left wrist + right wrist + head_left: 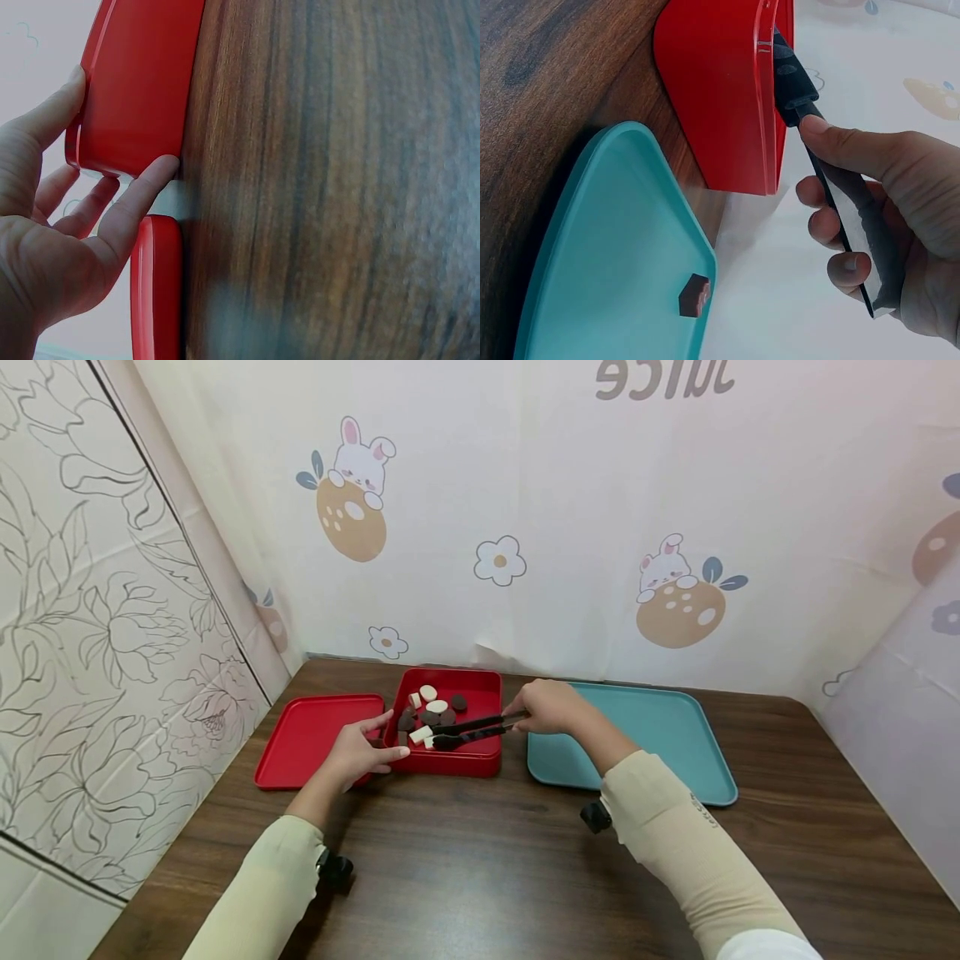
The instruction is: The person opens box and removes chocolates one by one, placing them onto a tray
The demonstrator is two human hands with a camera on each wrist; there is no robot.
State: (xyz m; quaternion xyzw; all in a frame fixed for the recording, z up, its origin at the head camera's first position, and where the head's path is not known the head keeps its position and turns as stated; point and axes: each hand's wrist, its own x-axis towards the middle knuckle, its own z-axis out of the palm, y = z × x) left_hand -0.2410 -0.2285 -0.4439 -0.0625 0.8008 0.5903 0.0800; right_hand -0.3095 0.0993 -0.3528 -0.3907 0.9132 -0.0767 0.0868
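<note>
My left hand (360,750) rests at the left front corner of a red box (446,764), its thumb on the front rim and its fingers along the side. The left wrist view shows the fingers (142,201) fairly straight against the box. From the right, my right hand (546,706) grips tongs (851,202) with black tips and a silvery handle. Their black tips (448,741) reach inside the box, beside white pieces (422,735). Whether a piece is pinched, I cannot tell. Several dark brown pieces (459,702) and white ovals (437,706) lie in there too.
A shallow red tray (300,739) lies left of the box, near the table's left edge. On the right is a teal tray (637,727), partly behind my right arm; a small dark brown piece (694,295) sits on it. A patterned curtain hangs behind the wooden table (480,868).
</note>
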